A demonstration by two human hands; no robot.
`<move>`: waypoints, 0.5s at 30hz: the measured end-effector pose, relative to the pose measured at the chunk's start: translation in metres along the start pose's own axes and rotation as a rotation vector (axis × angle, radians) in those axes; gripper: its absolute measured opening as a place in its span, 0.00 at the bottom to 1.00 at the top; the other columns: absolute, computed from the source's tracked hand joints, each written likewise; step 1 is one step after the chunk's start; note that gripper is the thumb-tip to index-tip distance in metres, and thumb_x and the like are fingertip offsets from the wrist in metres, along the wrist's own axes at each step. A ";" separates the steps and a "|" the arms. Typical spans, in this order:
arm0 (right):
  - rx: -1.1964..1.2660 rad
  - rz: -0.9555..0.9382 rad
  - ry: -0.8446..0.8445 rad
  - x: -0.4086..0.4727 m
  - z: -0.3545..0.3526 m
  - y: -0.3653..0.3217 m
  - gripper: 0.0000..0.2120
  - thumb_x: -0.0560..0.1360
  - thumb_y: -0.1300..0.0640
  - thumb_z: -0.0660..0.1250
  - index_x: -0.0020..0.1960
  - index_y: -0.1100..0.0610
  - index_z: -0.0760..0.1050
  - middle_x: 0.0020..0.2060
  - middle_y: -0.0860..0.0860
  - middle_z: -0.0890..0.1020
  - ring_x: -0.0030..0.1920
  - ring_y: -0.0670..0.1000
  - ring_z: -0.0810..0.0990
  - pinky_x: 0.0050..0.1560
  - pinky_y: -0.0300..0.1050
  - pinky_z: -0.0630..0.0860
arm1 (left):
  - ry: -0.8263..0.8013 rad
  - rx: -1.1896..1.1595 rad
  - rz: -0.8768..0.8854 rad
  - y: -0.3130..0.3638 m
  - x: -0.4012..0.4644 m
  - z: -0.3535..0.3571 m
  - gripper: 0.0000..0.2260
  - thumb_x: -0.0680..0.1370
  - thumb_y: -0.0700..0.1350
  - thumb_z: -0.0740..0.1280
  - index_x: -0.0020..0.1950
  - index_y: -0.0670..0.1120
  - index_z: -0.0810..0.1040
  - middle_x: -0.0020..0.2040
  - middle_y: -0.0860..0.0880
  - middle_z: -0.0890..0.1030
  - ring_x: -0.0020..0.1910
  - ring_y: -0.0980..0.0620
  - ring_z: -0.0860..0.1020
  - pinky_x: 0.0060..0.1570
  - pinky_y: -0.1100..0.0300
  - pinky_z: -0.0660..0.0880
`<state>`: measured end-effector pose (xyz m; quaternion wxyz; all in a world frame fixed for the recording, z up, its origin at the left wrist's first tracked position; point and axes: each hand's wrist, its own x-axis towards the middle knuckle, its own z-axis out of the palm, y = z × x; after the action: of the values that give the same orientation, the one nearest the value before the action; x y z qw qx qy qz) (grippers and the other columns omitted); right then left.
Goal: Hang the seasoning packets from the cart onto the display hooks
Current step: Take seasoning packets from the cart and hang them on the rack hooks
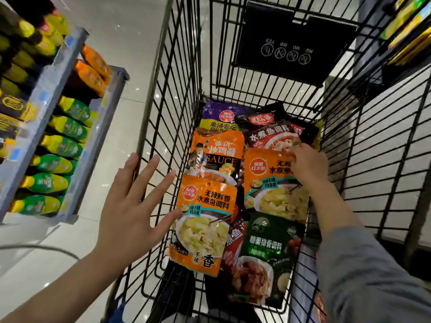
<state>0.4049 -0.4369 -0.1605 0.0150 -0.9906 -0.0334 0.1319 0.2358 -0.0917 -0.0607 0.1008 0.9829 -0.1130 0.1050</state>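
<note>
A black wire cart (177,94) holds several flat seasoning packets. My right hand (307,163) reaches down into it and pinches the top edge of an orange packet (277,190) lying at the right. My left hand (133,201) hovers spread and flat by the cart's left rim, holding nothing. A second orange packet (205,220) lies at the near left, a green one (268,250) at the near right. An orange sauce packet (219,155), a purple one (219,115) and a dark red one (272,131) lie farther back. No display hooks are in view.
Shelves on the left (49,94) carry rows of yellow-green bottles (53,164) and orange pouches (93,71). More stocked shelving stands at the upper right (410,31). A black sign plate (291,47) hangs on the cart's far end. The floor is pale glossy tile.
</note>
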 end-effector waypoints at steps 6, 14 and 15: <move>0.086 -0.106 0.344 -0.081 -0.071 -0.020 0.09 0.74 0.63 0.67 0.53 0.59 0.80 0.46 0.58 0.81 0.42 0.61 0.79 0.46 0.53 0.72 | 0.031 -0.095 0.023 -0.001 0.001 0.003 0.27 0.75 0.58 0.65 0.69 0.45 0.73 0.74 0.40 0.64 0.75 0.36 0.57 0.69 0.36 0.61; 0.075 -0.155 0.444 -0.193 -0.133 -0.084 0.07 0.70 0.64 0.69 0.47 0.60 0.81 0.38 0.55 0.80 0.29 0.57 0.75 0.34 0.43 0.68 | 0.081 -0.390 -0.064 -0.002 0.000 0.003 0.22 0.79 0.54 0.59 0.72 0.48 0.69 0.75 0.43 0.64 0.76 0.43 0.56 0.70 0.38 0.59; 0.106 -0.158 0.444 -0.205 -0.137 -0.092 0.07 0.71 0.62 0.67 0.48 0.59 0.81 0.38 0.54 0.79 0.30 0.55 0.75 0.35 0.41 0.66 | 0.081 -0.429 -0.087 -0.004 0.000 0.002 0.22 0.80 0.53 0.57 0.73 0.48 0.67 0.75 0.45 0.63 0.76 0.44 0.55 0.71 0.39 0.58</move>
<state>0.2382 -0.3624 0.0286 0.0841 -0.9875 -0.0996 -0.0892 0.2367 -0.0887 -0.0637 0.3166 0.9378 -0.0860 0.1135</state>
